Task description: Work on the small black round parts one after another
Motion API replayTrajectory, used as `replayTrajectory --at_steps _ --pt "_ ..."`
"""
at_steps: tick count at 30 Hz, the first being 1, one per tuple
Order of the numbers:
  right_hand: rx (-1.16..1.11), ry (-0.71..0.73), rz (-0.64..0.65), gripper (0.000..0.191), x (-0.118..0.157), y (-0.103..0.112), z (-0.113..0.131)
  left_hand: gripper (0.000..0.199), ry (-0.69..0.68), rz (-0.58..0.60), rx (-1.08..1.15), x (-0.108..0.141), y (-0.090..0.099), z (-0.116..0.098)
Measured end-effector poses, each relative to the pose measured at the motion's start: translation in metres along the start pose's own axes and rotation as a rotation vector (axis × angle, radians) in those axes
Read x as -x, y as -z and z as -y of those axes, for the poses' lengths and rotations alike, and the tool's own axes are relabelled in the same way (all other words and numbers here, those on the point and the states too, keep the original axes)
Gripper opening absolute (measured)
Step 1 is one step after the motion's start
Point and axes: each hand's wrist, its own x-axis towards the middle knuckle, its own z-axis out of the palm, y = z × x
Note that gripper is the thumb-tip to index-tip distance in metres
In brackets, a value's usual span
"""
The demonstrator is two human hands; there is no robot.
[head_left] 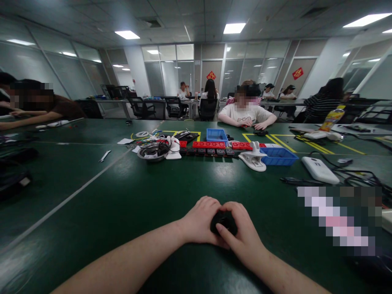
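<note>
A small dark, rounded object (226,221) sits between my two hands, low over the green table (147,196) near its front edge. My left hand (202,220) curls round its left side, the fingers bent and partly hidden. On the right side, my right hand (243,228) wraps it, with the thumb lying across its front and the index finger over the top. The object's underside and exact shape are hidden by the hands and too dark to make out.
Beyond my hands stand a metal bowl of cables (153,151), white clamp stands (254,157), red and black blocks (211,148) and a blue bin (278,156). A white device (320,170) and black cables lie right. A person sits opposite.
</note>
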Motion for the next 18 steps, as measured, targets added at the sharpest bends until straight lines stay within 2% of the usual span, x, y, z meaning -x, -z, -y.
replayTrajectory --at_steps 5,11,15,18 --pt "0.032 -0.049 0.021 0.020 -0.0010 -0.0009 0.0004 0.055 0.025 -0.010 -0.040 0.0012 -0.0019 -0.0026" --pt "0.061 -0.069 0.106 0.007 -0.0038 0.0007 0.0038 0.036 0.046 -0.006 -0.038 -0.0001 -0.0024 -0.0029" --pt "0.000 -0.019 0.103 0.005 -0.0046 0.0031 0.0052 0.033 0.023 0.025 0.032 -0.0018 -0.0001 0.0000" --pt "-0.088 0.055 0.114 0.013 -0.0048 0.0053 0.0068 0.032 -0.009 0.068 0.077 -0.0021 0.0017 0.0035"
